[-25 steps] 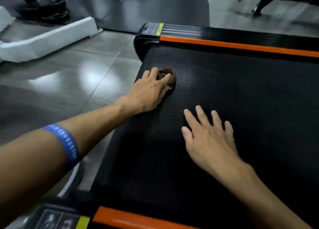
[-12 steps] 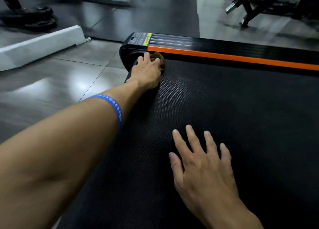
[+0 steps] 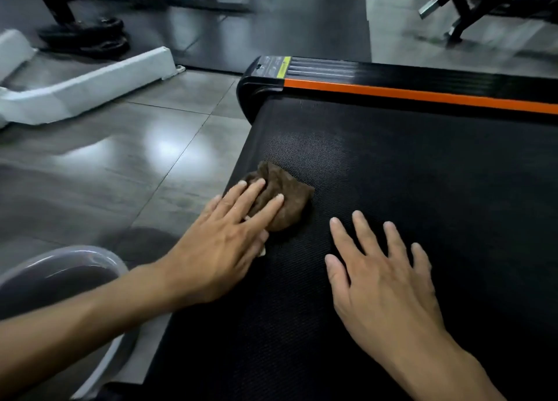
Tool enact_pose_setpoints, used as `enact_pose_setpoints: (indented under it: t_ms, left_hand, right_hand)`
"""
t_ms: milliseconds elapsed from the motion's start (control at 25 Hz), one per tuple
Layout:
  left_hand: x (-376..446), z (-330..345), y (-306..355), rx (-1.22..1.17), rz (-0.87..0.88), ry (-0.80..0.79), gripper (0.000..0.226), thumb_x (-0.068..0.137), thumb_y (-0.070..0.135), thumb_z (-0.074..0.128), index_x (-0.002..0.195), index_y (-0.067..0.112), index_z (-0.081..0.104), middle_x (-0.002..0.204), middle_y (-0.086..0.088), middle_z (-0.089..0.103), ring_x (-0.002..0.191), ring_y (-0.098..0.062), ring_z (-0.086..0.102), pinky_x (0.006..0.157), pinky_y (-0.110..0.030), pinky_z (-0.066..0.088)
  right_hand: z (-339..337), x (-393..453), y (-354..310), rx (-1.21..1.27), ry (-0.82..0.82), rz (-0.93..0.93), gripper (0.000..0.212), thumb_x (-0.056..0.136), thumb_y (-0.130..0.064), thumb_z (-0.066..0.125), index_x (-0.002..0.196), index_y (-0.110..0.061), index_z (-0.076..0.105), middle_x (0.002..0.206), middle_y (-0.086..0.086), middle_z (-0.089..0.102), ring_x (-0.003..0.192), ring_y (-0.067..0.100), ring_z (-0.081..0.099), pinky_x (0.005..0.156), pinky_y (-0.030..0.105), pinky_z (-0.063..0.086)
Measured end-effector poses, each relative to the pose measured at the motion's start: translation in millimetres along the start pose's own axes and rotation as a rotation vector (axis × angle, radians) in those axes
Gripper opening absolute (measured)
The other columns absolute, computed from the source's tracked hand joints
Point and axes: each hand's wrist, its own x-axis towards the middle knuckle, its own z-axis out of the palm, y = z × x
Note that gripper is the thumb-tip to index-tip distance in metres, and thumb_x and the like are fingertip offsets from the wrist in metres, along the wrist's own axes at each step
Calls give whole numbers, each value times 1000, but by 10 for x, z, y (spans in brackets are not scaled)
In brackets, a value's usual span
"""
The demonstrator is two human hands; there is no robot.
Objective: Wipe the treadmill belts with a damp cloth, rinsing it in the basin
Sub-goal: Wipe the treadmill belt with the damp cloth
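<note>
A black textured treadmill belt (image 3: 422, 174) fills the right and middle of the view. A crumpled brown cloth (image 3: 283, 193) lies on the belt near its left edge. My left hand (image 3: 223, 240) presses down on the cloth with straight fingers, covering its near side. My right hand (image 3: 380, 277) lies flat on the belt with fingers spread, a little to the right of the cloth and apart from it. A grey basin (image 3: 72, 258) stands on the floor at the lower left, partly hidden by my left forearm.
An orange strip and black side rail (image 3: 422, 94) run along the belt's far edge. Glossy grey floor tiles (image 3: 120, 165) lie left of the treadmill. A white machine base (image 3: 90, 83) and stacked weight plates (image 3: 87, 36) sit at the far left; gym frames stand behind.
My left hand has pulled the cloth back from the belt's far left corner toward me. The basin has come into view. My right hand stays flat on the belt.
</note>
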Motion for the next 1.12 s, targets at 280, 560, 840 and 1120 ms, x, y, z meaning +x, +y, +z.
enact_pose_setpoints:
  t_ms: [280, 560, 840, 1120]
  left_hand:
    - [1270, 160, -374, -101, -136, 52, 59, 103, 40, 24, 154, 11, 20, 159, -18, 20, 149, -29, 10, 122, -39, 4]
    - [1928, 180, -714, -371, -304, 105, 51, 102, 28, 39, 151, 18, 31, 157, -15, 23, 141, -35, 26, 119, -41, 21]
    - [501, 49, -489, -586, -80, 115, 49, 101, 14, 42, 150, 19, 36, 161, -5, 14, 149, -13, 9, 115, -11, 4]
    - [539, 81, -502, -595, -65, 114, 57, 94, 39, 36, 150, 24, 34, 162, -9, 12, 151, -18, 4, 123, -35, 7]
  right_hand:
    - [82, 23, -34, 84, -41, -61, 72, 82, -54, -10, 153, -43, -1, 165, -6, 3, 150, 34, 7, 115, 60, 12]
    - [91, -7, -53, 198, -50, -65, 65, 71, -55, -22, 134, -59, -35, 150, -20, -41, 143, 25, -34, 111, 58, -19]
    - [-35, 16, -157, 269, 24, -83, 77, 73, -62, -6, 149, -53, 3, 161, -21, -13, 148, 13, -19, 120, 48, -10]
    - [142, 52, -448, 339, 122, -417, 65, 86, -67, 34, 147, -44, 32, 161, -12, 22, 150, 23, 14, 116, 51, 6]
